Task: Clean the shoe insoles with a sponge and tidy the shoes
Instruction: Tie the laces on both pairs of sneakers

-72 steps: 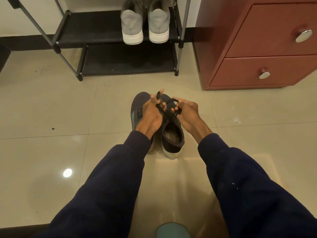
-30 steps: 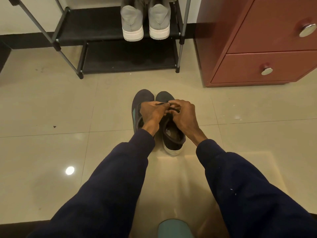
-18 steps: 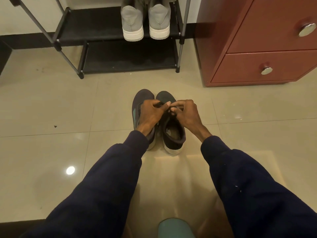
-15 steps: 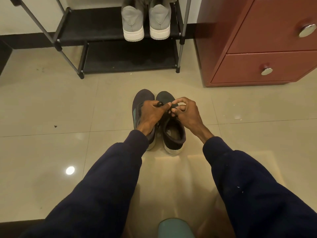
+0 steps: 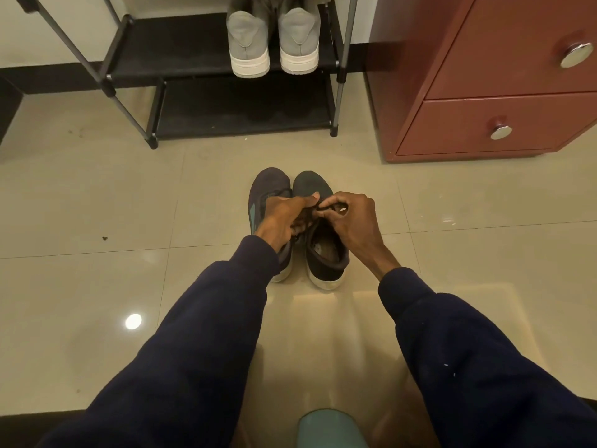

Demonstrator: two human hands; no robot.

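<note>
Here both hands met over a pair of shoes on the tiled floor [image 5: 97,205], their fingertips nearly touching. The left hand [image 5: 281,218] had its fingers curled under and its thumb stretched toward the other hand, pinching a dark lace [image 5: 318,206]. The right hand [image 5: 352,218] was bent into a loose fist, thumb and forefinger nipping the same lace from the opposite side. The lace belonged to the dark sneaker [image 5: 311,185] directly beneath the right hand, which stood upright with its toe pointing away from the person and its pale sole rim showing at the heel. Its worn insole [image 5: 324,248] lay inside the open collar, just behind the right wrist. A second dark sneaker [image 5: 268,185] with a teal side stripe stood touching it, partly hidden under the left hand and wrist. Dark blue sleeves [image 5: 210,334] covered both arms. Well beyond the hands stood a black shoe rack [image 5: 181,50] with a pair of grey sneakers [image 5: 248,43] on its upper shelf, heels outward. Beyond the right hand and off to its side sat a red drawer cabinet [image 5: 484,76]. Nearer the person than the hands, a teal object [image 5: 326,428] showed at the bottom edge, too cropped to identify.
</note>
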